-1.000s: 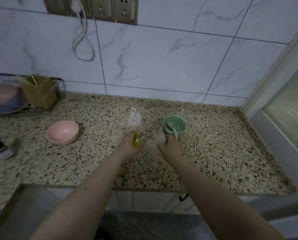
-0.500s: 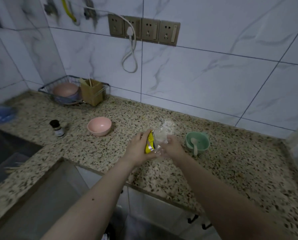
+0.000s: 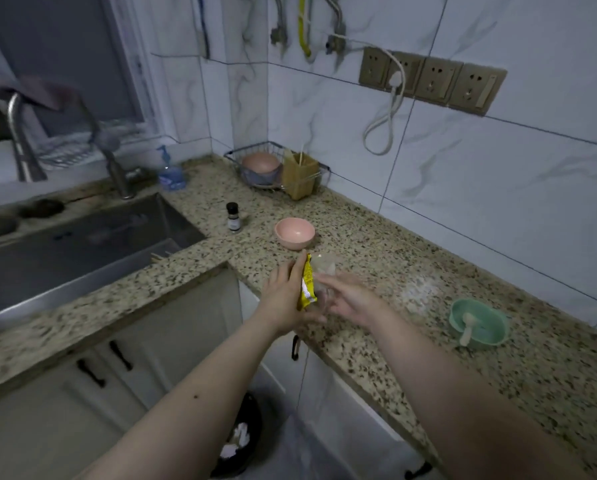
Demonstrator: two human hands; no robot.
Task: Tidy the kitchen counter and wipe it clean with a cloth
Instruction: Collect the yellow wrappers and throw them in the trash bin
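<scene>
My left hand (image 3: 283, 292) holds a small yellow wrapper (image 3: 306, 284) upright above the speckled stone counter (image 3: 376, 251). My right hand (image 3: 350, 299) is right beside it, fingers spread around a crumpled clear plastic wrapper (image 3: 325, 268) pressed against the yellow one; motion blur hides how firmly it grips. A pink bowl (image 3: 294, 232) stands just beyond the hands. A green bowl (image 3: 479, 329) with a white spoon (image 3: 467, 330) in it sits to the right. A small dark-capped bottle (image 3: 233, 218) stands left of the pink bowl.
A steel sink (image 3: 82, 244) with a tap (image 3: 113, 161) lies at the left, a blue soap bottle (image 3: 170, 173) behind it. A wire rack (image 3: 273, 168) with bowls and a tan utensil holder fills the corner. A black waste bin (image 3: 240, 441) stands on the floor below the counter's edge.
The view has swung left, bringing the sink and the bin into sight. Both hands have lifted off the counter with the wrappers and drawn back toward the counter's front edge.
</scene>
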